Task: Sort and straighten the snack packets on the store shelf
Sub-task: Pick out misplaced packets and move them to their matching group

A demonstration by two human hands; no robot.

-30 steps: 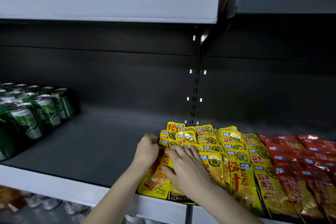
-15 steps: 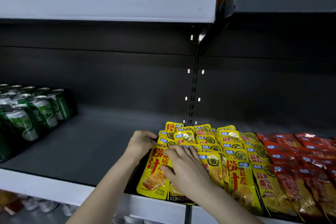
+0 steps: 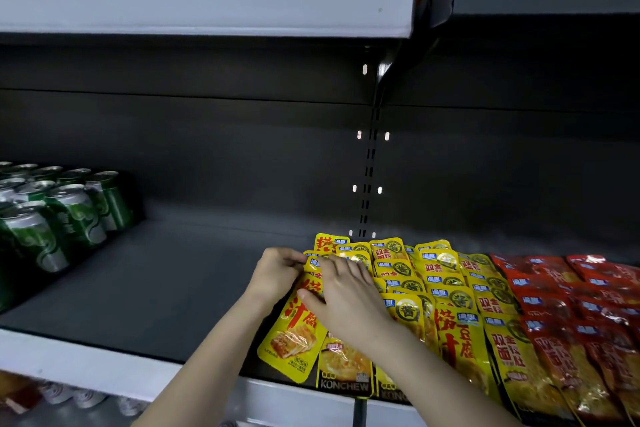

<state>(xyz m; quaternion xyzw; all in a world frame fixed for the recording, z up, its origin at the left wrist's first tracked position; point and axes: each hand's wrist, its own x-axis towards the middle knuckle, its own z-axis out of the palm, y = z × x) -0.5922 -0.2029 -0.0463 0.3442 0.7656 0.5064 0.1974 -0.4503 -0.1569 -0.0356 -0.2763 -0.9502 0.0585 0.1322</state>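
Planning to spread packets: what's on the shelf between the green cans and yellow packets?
In the head view, bare shelf runs from the green cans to the yellow packets.

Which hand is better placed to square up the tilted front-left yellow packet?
Left, probably. The left hand pinches the tilted yellow packet near its top; the right hand lies flat over the neighbouring yellow packets.

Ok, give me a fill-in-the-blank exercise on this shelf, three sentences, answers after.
The cans at the shelf's left end are ____. The hand lying across the yellow packets is the person's ____ one. The far-right packets are ____.
Missing: green, right, red.
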